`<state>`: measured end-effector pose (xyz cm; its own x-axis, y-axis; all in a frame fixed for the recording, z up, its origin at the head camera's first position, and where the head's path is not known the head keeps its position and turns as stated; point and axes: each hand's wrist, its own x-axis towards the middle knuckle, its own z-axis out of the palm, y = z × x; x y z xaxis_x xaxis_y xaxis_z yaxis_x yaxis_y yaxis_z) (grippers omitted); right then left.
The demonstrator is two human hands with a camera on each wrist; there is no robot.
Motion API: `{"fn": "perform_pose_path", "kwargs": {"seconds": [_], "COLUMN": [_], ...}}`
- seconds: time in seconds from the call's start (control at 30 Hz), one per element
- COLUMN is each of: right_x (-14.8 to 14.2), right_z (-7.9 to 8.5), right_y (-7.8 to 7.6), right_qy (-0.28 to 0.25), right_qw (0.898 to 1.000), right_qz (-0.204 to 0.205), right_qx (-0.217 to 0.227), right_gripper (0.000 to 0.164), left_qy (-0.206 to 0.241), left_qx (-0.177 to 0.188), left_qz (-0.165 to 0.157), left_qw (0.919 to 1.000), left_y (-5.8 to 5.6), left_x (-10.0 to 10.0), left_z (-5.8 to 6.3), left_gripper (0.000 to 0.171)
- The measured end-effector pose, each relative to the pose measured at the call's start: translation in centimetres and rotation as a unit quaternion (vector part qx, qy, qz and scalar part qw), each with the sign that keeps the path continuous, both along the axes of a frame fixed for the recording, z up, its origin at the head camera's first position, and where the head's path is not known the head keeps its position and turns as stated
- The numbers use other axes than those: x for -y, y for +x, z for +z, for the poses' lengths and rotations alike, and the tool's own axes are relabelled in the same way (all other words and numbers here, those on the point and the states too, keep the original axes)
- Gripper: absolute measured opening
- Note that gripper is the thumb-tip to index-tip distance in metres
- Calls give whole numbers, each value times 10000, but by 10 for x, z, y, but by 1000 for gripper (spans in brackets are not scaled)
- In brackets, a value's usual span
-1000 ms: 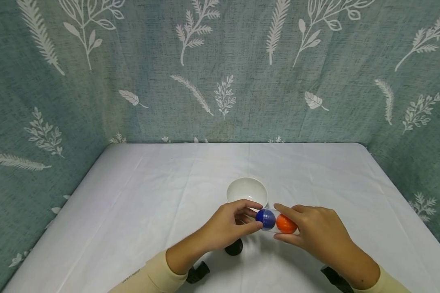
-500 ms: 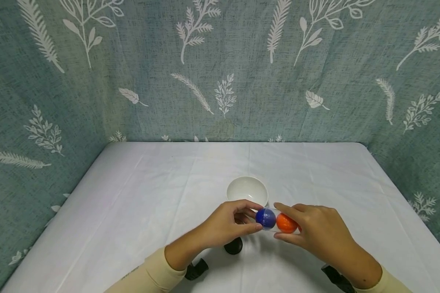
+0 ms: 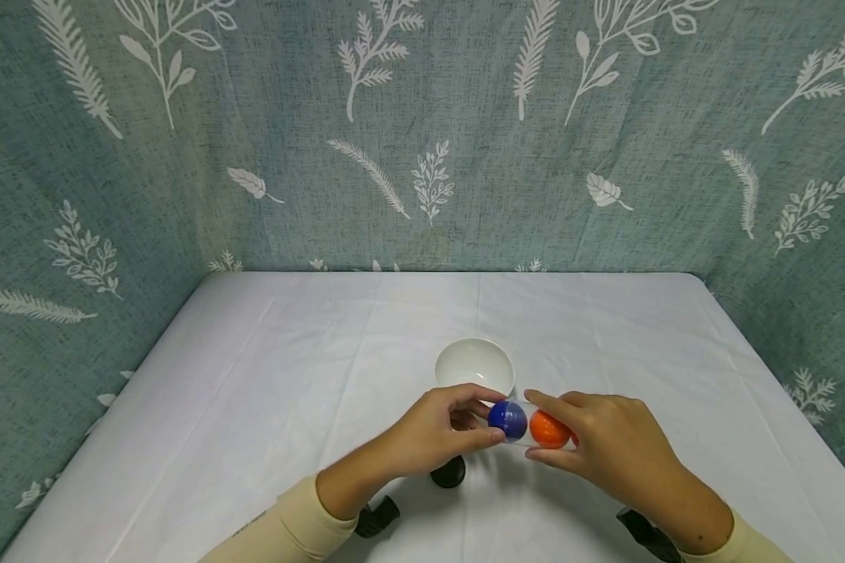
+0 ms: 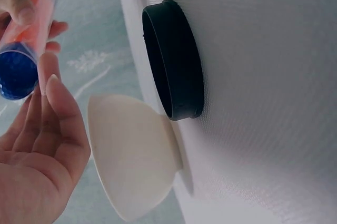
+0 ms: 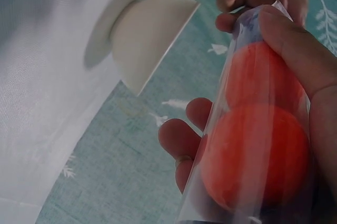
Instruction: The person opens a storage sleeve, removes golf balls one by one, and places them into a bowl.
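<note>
My right hand grips a clear tube, which lies nearly level above the table. Inside it are orange balls, two of them visible in the right wrist view. At the tube's left end a blue ball shows partly outside the rim. The thumb and forefinger of my left hand pinch this ball from either side. Under the left hand a round black cap lies on the table; the left wrist view shows this cap as a shallow ring with a raised wall.
A white bowl stands just beyond the hands, its near rim partly covered by the left hand. White cloth covers the table. A green leaf-patterned curtain hangs behind and along both sides. Dark devices sit at the wrists.
The blue ball has shifted slightly left, out of the tube, and the gap between it and the orange ball is wider. Both hands stay almost in place.
</note>
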<state>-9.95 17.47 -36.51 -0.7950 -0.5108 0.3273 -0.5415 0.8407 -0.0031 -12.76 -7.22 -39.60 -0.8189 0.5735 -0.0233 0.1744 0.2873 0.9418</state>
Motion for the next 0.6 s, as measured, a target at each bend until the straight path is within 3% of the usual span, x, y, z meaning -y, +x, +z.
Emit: {"fn": "perform_pose_path", "kwargs": {"seconds": [0.6], "right_x": [1], "right_z": [0], "right_y": [-3], "right_qy": [-88], "right_qw": [9999], "right_qz": [-5], "right_qx": [104], "right_gripper": [64], "left_qy": [-248], "left_qx": [-239], "left_qz": [72], "left_qw": [9994], "left_y": [-2], "left_x": [2], "left_z": [2], "left_gripper": [38]}}
